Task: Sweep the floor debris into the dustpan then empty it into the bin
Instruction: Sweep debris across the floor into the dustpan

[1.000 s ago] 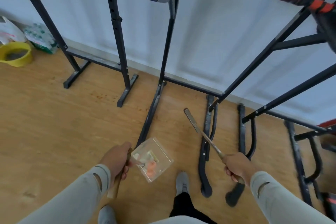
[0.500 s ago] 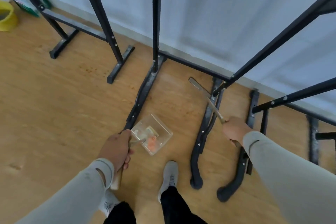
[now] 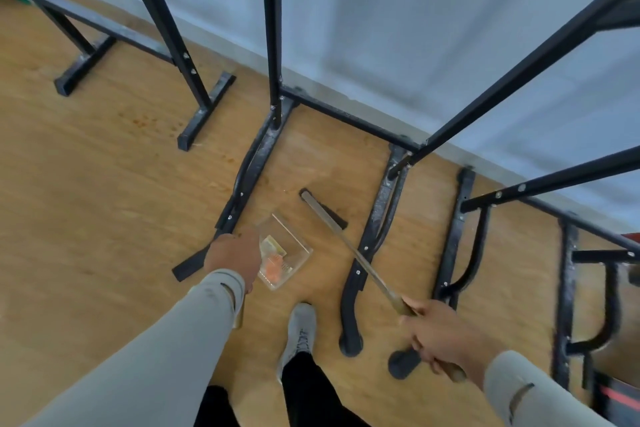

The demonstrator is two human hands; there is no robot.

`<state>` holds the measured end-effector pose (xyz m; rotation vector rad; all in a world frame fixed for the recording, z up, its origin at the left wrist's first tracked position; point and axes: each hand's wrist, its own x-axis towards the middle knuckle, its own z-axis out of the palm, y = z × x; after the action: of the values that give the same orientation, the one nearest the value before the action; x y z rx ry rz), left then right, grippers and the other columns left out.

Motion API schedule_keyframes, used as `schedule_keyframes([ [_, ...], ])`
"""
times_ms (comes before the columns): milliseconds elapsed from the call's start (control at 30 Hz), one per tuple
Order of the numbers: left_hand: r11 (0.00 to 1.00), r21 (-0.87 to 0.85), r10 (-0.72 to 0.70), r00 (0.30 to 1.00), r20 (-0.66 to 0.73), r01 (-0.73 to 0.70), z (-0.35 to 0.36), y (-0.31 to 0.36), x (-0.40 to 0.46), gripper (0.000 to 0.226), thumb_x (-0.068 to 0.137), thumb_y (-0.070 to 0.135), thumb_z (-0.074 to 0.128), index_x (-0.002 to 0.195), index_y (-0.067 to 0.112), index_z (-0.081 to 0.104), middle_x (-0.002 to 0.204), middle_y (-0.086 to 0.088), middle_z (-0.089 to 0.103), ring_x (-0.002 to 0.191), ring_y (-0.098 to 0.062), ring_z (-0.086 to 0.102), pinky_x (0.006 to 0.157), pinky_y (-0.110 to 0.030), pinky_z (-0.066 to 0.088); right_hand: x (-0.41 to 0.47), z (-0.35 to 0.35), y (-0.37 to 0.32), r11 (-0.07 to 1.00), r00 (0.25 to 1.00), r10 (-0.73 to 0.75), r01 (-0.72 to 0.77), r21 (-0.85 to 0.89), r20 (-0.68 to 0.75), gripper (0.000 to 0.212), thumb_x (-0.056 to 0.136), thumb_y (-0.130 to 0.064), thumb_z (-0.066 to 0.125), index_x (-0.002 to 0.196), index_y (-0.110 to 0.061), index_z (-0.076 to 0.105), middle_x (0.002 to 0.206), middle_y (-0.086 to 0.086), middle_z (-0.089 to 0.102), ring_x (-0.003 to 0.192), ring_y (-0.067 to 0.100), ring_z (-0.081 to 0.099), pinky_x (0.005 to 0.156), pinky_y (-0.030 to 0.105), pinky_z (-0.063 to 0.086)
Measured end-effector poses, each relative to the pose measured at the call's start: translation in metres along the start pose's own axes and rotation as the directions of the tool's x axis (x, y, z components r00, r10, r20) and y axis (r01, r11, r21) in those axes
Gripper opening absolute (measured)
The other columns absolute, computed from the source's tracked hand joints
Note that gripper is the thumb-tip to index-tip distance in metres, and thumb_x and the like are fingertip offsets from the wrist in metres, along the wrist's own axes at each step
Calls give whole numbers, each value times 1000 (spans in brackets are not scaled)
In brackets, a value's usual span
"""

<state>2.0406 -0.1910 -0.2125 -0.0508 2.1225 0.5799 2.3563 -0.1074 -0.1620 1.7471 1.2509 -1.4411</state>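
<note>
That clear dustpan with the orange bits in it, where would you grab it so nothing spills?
Take the dustpan by its handle at the near left, where the left hand already grips it, coming from the person's side. The clear tray is open on top and the orange debris lies loose inside, so holding the handle level probably keeps it in. The walls look thin and offer a poorer grip.

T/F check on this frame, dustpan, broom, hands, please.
1. The left hand holds the clear dustpan by its handle. True.
2. The dustpan is empty. False: orange and pale bits lie in it.
3. The right hand grips the broom handle. True.
4. The broom head is inside the dustpan. False: it sits on the wooden floor beyond the pan.
5. A grey shoe shows below the dustpan. True.
</note>
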Motion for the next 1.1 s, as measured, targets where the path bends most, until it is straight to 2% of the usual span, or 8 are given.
schedule_keyframes([
  [133,995,61,76,997,-21,-75,-3,-3,0,50,105,35,43,119,-8,64,117,-33,69,108,-50,67,96,-58,54,-18,-46,9,993,992,-16,30,111,-126,54,101,-19,57,153,-28,42,56,7,53,42,18,41,40,25,37],
  [300,997,-61,-46,999,11,47,-16,-12,-6,40,93,41,46,100,4,60,79,-15,68,54,-26,49,56,-34,45,24,-68,-47,995,954,-50,71,63,-297,46,101,-19,52,146,-27,49,58,9,58,38,16,46,39,23,40],
  [467,982,-158,-104,995,-3,102,-39,-39,-4,41,87,42,47,96,5,62,69,-14,73,35,-17,42,42,-29,42,83,-65,-137,969,947,-123,49,-243,-298,25,98,-3,46,91,0,70,62,7,56,58,25,56,54,29,47],
  [533,964,-229,-144,990,-12,137,-41,-44,-1,42,81,44,47,94,6,60,66,-13,72,36,-18,42,43,-29,42,84,-43,-153,885,957,-159,28,-465,-244,26,98,-3,50,101,0,75,70,4,59,73,24,61,71,32,55],
  [667,958,-238,-175,984,-34,162,-30,-40,4,43,75,45,44,86,6,59,60,-13,68,35,-20,42,48,-33,44,93,10,-122,852,960,-245,146,-502,-136,30,96,-7,44,120,1,60,100,16,64,97,37,66,69,33,46],
  [867,953,-236,-205,977,-49,188,-32,-32,6,42,86,42,45,89,4,64,62,-12,67,39,-22,44,48,-31,45,23,21,-55,914,991,-122,135,-383,60,66,99,-23,47,161,-29,23,78,-3,60,54,9,57,48,25,48],
  [967,964,-206,-187,980,-68,170,-34,-33,6,40,91,41,44,95,6,63,65,-13,67,45,-25,50,51,-33,48,-12,-18,-46,979,996,-75,84,-186,54,64,100,-22,54,159,-33,31,60,6,56,40,15,45,41,25,40],
  [1100,994,-95,-57,994,-93,48,-31,-36,5,37,101,31,42,110,1,61,98,-27,73,74,-42,68,72,-48,59,-21,-44,-72,991,991,-105,97,-90,-84,55,102,-20,56,154,-32,39,58,7,53,40,14,41,39,23,36],
])
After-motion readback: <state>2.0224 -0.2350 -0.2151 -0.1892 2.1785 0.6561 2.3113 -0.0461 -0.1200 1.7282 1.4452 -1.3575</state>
